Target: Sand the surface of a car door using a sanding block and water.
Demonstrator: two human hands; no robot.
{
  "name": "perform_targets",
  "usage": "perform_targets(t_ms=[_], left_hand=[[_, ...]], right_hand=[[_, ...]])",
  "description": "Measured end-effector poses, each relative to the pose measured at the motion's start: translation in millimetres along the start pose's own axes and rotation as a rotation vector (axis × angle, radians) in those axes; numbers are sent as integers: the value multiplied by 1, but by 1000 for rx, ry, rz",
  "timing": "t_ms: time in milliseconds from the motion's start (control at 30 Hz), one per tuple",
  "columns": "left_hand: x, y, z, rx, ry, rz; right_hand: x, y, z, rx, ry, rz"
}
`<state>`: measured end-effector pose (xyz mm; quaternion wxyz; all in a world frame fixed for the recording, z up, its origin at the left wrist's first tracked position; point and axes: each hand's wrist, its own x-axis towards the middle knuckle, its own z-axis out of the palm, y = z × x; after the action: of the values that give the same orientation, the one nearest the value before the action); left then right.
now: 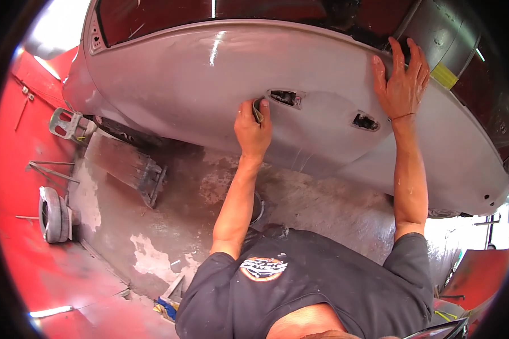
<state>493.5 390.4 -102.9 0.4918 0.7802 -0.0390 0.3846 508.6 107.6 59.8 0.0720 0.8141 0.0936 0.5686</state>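
Note:
The side of a car with dull grey, primer-like panels [169, 79] stretches across the upper view. My left hand [253, 131] is closed around a small folded dark sheet [258, 111], which looks like sandpaper, and rests against the panel. Just right of it is a door handle opening [286, 98] with no handle in it. A second dark opening [366, 121] lies further right, below my right hand [402, 85]. That hand is spread with nothing in it, its fingertips touching the bodywork at the lower window edge.
Below the car at left stands a worn, dusty bench or step [121, 161] beside a greenish frame [65, 122]. A wheel-like round object [52, 214] is against the red wall [17, 186]. Yellow tape [444, 75] shows on the car. The floor [169, 226] has peeled patches.

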Motion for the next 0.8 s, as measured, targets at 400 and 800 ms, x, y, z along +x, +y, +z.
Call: perform_targets(t_ms=[400,800], left_hand=[[18,-7,0,57,54,218],[74,8,-36,350,-109,819]], right_hand=[[-1,0,-2,14,-40,25],[1,-8,-6,52,-17,28]])
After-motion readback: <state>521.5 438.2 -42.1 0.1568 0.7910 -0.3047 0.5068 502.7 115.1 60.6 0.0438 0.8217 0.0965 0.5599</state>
